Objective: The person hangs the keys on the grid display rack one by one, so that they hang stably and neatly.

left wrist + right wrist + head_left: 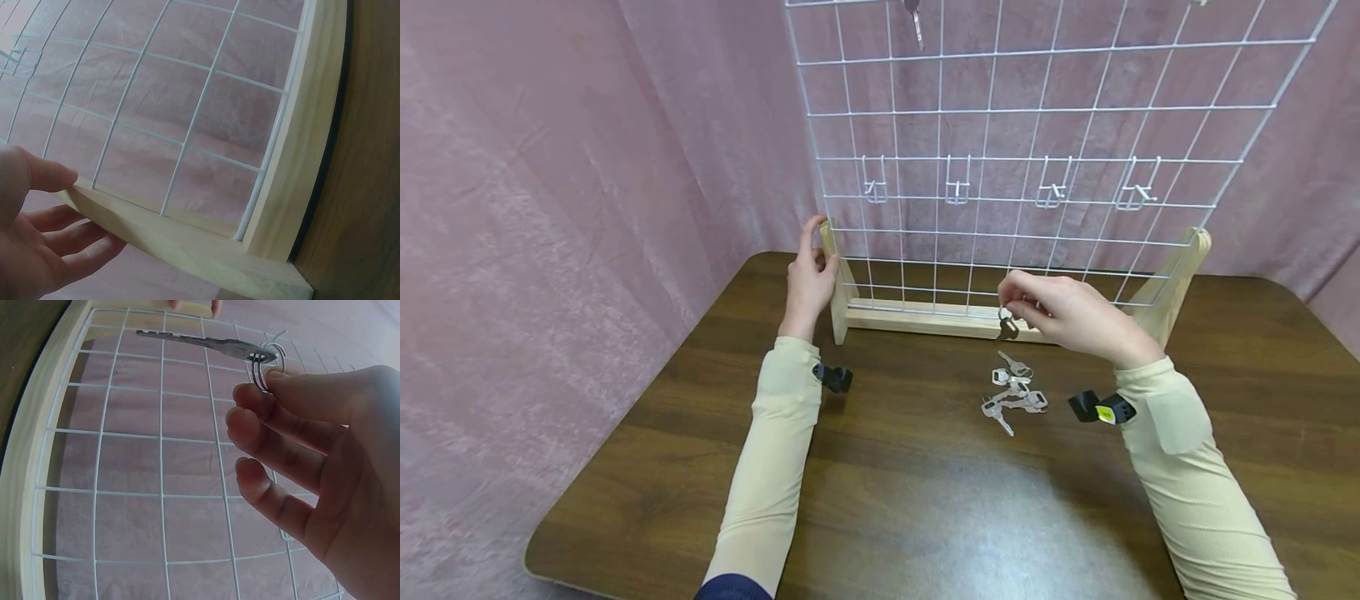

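Note:
My right hand (1071,315) pinches the ring of a key (1008,328) between thumb and index finger, and the key hangs below in the head view. In the right wrist view the key (212,345) points away from the fingers, its ring (269,369) at the thumb tip. My left hand (808,287) grips the upper end of the left wooden support (835,279); the left wrist view has the thumb on one side of the wood (156,240) and the fingers of the hand (56,237) on the other. Several loose keys (1017,392) lie on the table below the right hand.
A white wire grid (992,110) stands in the wooden base (925,320), with several white hooks (957,192) along one row. Another key (916,25) hangs near the top. The right support (1176,283) stands behind my right forearm. Pink cloth (587,208) surrounds the brown table (700,500).

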Demonstrator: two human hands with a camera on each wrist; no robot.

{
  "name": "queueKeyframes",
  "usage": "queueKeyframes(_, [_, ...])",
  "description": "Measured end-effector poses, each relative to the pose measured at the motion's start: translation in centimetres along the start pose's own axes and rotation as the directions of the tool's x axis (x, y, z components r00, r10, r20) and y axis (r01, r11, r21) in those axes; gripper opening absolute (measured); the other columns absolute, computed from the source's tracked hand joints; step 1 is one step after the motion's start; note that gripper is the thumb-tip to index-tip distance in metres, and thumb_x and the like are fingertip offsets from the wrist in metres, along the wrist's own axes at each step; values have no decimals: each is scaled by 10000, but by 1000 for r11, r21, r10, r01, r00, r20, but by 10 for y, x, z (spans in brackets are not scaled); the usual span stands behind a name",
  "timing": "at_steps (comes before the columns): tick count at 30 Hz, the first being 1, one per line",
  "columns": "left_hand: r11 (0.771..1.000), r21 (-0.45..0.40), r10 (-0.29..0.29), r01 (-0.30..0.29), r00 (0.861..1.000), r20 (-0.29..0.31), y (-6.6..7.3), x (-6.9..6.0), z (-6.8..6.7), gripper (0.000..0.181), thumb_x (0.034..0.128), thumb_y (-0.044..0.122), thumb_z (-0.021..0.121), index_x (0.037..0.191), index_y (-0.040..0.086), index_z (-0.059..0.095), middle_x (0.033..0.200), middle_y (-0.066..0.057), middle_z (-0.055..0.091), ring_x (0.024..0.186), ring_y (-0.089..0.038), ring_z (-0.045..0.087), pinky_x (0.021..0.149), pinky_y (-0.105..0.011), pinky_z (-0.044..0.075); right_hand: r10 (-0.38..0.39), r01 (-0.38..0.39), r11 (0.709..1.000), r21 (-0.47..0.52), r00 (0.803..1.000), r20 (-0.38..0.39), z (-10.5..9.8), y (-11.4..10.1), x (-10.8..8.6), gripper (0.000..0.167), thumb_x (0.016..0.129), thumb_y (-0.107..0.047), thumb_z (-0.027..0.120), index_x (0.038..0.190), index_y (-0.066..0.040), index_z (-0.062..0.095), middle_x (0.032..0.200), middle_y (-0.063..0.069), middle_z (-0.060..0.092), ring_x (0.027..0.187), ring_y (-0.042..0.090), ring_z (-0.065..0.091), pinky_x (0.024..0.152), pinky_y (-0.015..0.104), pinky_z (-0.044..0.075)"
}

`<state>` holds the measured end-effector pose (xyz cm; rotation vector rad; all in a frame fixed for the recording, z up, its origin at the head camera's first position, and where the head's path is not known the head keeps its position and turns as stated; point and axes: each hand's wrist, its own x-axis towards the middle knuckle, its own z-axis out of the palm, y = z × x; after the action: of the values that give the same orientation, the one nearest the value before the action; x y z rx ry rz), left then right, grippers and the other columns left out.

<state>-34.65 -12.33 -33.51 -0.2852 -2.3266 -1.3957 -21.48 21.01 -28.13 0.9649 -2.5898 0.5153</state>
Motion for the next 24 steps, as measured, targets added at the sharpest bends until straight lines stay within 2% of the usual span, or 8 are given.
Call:
queueKeyframes(11, [1000,10,5,-5,1000,-1,-1,0,1,573,954,73,548,1420,328,334,1176,-259,664,1049,-348,673,837,-487,556,2,-2,1000,-9,1000,4,-2,-3,-1,124,919,-34,603,977,-144,610,853,-44,667,765,69,586,672,301,492])
queueKeyframes(19, [1000,5,-6,6,1000,-4,-2,2,0,572,950,69,553,1415,325,339,1175,-259,665,1053,-348,673,842,-487,556,30,-28,999,-44,999,40,0,-3,1,3,941,-140,605,939,-139,603,793,-72,621,731,67,553,639,278,446])
queueKeyframes(24, [1000,-2,-11,11,1000,-2,0,1,0,576,950,64,551,1419,324,340,1204,-267,650,1075,-355,664,854,-492,554,27,-25,998,-64,999,36,0,-4,0,35,954,-160,590,933,-144,612,791,-69,616,727,73,547,635,282,440])
